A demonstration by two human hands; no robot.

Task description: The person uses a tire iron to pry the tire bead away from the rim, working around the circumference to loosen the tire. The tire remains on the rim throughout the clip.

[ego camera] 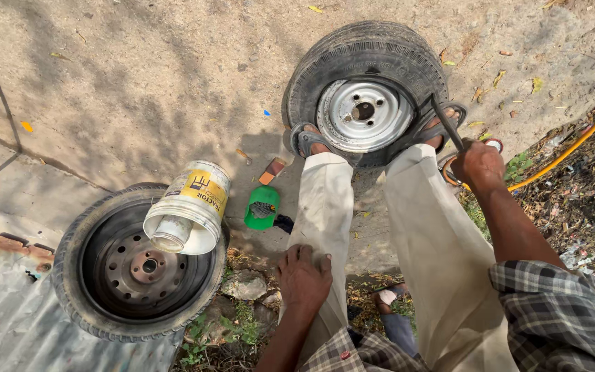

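Nearest the camera, plaid sleeves and pale trousers fill the lower frame. Left hand (304, 277) lies flat and open on the left thigh, fingers spread, holding nothing. Right hand (477, 164) at 2 o'clock is closed in a fist around the top of a dark metal bar (446, 122). Bar's lower end is wedged between rim and rubber of the tyre (364, 56) lying on the ground at 12 o'clock, silver rim (364, 114) up. Both sandalled feet (309, 140) press on the tyre's near edge. Outward: green funnel-like cup (262, 207) just left of the left leg; second tyre with dark rim (139, 265) at 8 o'clock, a tilted tin can (189, 207) resting on it; orange hose (573, 143) at 3 o'clock.
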